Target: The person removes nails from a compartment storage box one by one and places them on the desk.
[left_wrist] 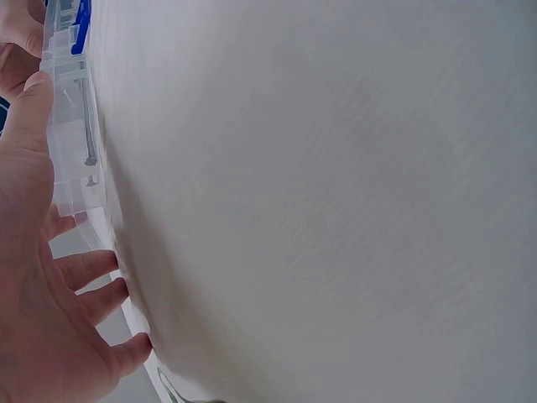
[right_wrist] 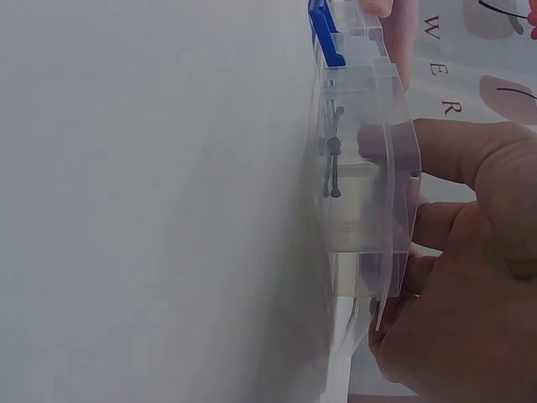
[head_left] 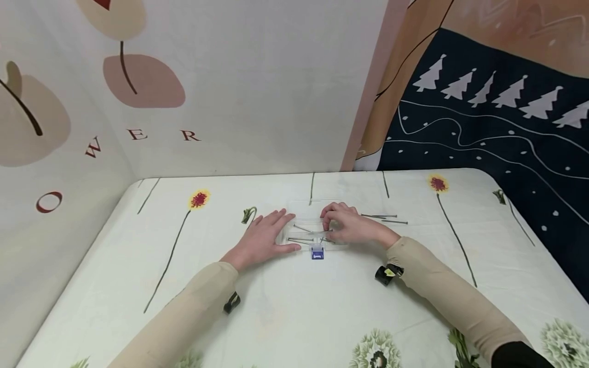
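A clear plastic box (head_left: 294,234) with a blue latch (head_left: 317,253) lies on the table, holding several long metal nails (head_left: 300,239) in its compartments. My left hand (head_left: 267,236) rests at the box's left side, fingers spread and thumb along the near edge. On the right, my right hand (head_left: 348,225) reaches over the box with bent fingers, and its thumb and forefinger appear to pinch the end of a nail (head_left: 317,232). The right wrist view shows the right thumb (right_wrist: 390,147) behind the clear wall; the fingertips are partly hidden.
A few loose nails (head_left: 394,222) lie on the table right of the box. The tablecloth (head_left: 285,317) is white with printed flowers. Behind the table hangs a pale printed cloth (head_left: 257,102), with a dark tree-patterned cloth (head_left: 460,117) at the right.
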Demonstrator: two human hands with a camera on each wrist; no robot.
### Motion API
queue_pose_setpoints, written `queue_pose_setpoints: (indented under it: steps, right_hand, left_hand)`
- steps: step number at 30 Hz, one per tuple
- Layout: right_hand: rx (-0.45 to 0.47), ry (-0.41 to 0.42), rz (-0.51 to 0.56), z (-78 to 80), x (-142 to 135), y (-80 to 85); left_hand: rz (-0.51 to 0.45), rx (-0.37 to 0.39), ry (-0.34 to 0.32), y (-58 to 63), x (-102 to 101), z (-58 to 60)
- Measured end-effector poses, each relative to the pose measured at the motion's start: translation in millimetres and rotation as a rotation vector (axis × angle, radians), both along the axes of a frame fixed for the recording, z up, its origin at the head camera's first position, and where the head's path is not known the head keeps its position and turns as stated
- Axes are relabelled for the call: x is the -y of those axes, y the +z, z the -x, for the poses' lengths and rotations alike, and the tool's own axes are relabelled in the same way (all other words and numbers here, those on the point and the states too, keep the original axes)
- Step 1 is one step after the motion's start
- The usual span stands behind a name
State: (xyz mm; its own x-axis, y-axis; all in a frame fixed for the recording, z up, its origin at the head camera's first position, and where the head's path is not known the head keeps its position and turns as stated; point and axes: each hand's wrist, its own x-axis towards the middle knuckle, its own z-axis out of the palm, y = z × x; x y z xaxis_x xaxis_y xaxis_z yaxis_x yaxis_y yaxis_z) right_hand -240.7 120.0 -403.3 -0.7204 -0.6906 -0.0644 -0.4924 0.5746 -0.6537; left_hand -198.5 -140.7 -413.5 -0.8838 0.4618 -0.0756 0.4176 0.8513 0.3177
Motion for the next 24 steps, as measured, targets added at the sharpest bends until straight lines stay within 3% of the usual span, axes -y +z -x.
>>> queue_pose_setpoints:
  steps: [7, 14, 19, 24]
  right_hand:
    - [0.032, -0.018, 0.063, 1.4, -4.3, -1.7]
    - [-0.023, -0.007, 0.185, 2.5, -11.2, -3.0]
    - [-0.05, -0.057, 0.262, 1.4, -19.0, -1.7]
    - [-0.034, -0.14, 0.271, -0.3, -29.1, -0.8]
  left_hand:
    - [0.005, -0.007, -0.004, -1.2, -0.1, 0.1]
    - [0.004, -0.014, -0.002, -1.2, -0.7, -0.7]
    - [0.01, -0.02, 0.008, -0.6, -1.1, -0.9]
    - [0.01, -0.022, 0.005, -0.3, -1.9, -0.3]
